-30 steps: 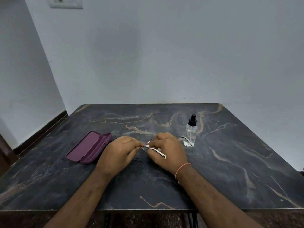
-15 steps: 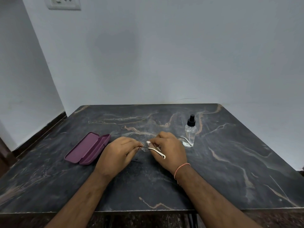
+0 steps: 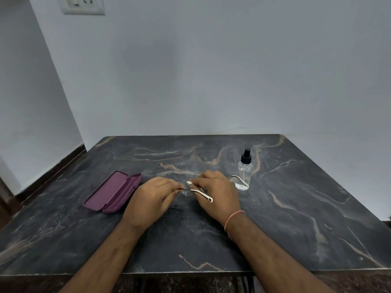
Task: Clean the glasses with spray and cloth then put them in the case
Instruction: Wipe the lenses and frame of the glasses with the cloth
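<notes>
Thin rimless glasses [image 3: 203,195] with white-tipped arms are held low over the middle of the dark marble table [image 3: 296,218]. My left hand [image 3: 152,199] pinches the frame at the left side of a lens. My right hand [image 3: 218,193] covers the rest of the glasses, and a small white bit shows at its fingertips; I cannot tell whether it is the cloth. One arm sticks out towards me, and the other reaches right to the foot of the clear spray bottle [image 3: 244,172] with its black nozzle. The purple case [image 3: 114,191] lies open to the left.
A pale wall stands right behind the table's far edge, with a socket plate [image 3: 82,5] high on the left. The floor drops away past the table's left edge. The table's near edge runs just under my forearms.
Both hands stay in the same spot on the glasses; only the fingertips shift slightly at the lens. The case and the bottle have not moved.
</notes>
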A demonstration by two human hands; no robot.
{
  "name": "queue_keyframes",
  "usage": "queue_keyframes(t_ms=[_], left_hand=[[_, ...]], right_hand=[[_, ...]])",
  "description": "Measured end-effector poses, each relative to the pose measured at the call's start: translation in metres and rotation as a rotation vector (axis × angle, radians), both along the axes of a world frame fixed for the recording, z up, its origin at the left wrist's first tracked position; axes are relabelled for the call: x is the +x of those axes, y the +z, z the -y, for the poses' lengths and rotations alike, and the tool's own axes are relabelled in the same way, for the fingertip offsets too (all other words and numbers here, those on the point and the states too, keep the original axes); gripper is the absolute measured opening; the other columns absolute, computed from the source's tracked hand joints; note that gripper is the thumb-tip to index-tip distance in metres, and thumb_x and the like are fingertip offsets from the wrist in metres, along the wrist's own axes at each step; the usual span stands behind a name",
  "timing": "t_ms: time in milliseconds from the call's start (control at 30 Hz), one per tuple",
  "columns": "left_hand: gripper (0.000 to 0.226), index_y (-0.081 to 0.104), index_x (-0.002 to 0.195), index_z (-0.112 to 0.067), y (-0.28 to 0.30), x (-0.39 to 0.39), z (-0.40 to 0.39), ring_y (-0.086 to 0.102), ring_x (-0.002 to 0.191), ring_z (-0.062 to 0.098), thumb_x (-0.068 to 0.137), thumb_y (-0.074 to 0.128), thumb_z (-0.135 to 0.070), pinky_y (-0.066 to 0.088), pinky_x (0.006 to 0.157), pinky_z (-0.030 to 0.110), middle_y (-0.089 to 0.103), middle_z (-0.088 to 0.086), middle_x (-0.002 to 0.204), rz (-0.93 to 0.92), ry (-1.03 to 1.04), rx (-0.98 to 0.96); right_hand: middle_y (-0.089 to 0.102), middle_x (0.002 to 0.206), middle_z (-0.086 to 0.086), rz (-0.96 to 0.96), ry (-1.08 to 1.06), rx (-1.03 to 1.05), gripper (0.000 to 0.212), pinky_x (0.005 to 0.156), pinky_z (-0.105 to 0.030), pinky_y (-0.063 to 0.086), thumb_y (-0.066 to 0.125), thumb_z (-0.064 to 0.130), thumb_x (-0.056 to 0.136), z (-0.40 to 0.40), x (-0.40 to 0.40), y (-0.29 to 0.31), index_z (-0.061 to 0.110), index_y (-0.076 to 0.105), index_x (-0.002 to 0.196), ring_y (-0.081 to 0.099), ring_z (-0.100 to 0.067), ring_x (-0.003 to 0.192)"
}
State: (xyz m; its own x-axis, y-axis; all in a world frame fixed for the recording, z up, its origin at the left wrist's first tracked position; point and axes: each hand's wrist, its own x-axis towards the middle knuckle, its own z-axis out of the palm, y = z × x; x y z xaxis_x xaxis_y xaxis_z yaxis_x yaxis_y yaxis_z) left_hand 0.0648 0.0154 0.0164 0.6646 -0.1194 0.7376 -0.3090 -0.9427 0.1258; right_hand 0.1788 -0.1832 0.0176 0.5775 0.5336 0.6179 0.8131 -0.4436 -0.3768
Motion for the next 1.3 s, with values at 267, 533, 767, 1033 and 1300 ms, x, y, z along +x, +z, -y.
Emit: queue_keyframes(t_ms=[267, 533, 767, 1033, 1300], left_hand=[[0.023, 0.084, 0.110, -0.018, 0.001, 0.000, -0.003, 0.076, 0.099, 0.008, 0.090, 0.087, -0.009, 0.054, 0.096, 0.015, 0.082, -0.009, 0.106, 0.031, 0.084, -0.143], [0.013, 0.084, 0.107, -0.010, 0.006, -0.001, -0.004, 0.078, 0.095, 0.002, 0.094, 0.084, -0.015, 0.064, 0.088, 0.021, 0.081, -0.007, 0.103, 0.215, 0.164, -0.517], [0.011, 0.084, 0.103, -0.007, 0.008, 0.000, 0.005, 0.081, 0.097, 0.007, 0.092, 0.086, -0.006, 0.065, 0.089, 0.023, 0.082, -0.006, 0.102, 0.197, 0.049, -0.649], [0.011, 0.082, 0.106, -0.008, 0.004, 0.003, 0.005, 0.081, 0.100, 0.017, 0.094, 0.084, -0.006, 0.068, 0.084, 0.036, 0.082, -0.004, 0.104, 0.135, -0.047, -0.641], [0.025, 0.083, 0.123, -0.010, 0.005, 0.006, 0.004, 0.078, 0.117, 0.016, 0.100, 0.077, -0.002, 0.067, 0.095, 0.039, 0.080, -0.002, 0.122, 0.081, -0.130, -0.627]], right_hand=[[0.073, 0.081, 0.009, -0.263, 0.161, 0.200, 0.010, 0.071, -0.030, 0.052, 0.076, 0.036, 0.090, 0.000, -0.007, 0.006, 0.032, 0.085, 0.090, 0.063, -0.010, 0.076], [0.078, 0.077, -0.011, -0.929, 0.298, 0.386, 0.013, 0.040, -0.026, 0.047, 0.072, 0.018, 0.102, 0.004, -0.021, 0.020, 0.010, 0.082, 0.102, 0.066, -0.020, 0.055], [0.079, 0.099, -0.023, -1.271, 0.314, 0.569, 0.023, 0.057, -0.030, 0.063, 0.069, 0.022, 0.103, -0.001, -0.022, 0.030, 0.005, 0.078, 0.116, 0.075, -0.023, 0.078], [0.078, 0.121, -0.021, -1.422, 0.448, 0.693, 0.032, 0.066, -0.029, 0.066, 0.078, 0.022, 0.090, -0.003, -0.027, 0.035, 0.006, 0.078, 0.117, 0.079, -0.027, 0.097], [0.079, 0.122, -0.016, -1.436, 0.532, 0.689, 0.025, 0.067, -0.030, 0.067, 0.076, 0.020, 0.090, -0.002, -0.027, 0.037, 0.015, 0.083, 0.113, 0.079, -0.025, 0.100]])
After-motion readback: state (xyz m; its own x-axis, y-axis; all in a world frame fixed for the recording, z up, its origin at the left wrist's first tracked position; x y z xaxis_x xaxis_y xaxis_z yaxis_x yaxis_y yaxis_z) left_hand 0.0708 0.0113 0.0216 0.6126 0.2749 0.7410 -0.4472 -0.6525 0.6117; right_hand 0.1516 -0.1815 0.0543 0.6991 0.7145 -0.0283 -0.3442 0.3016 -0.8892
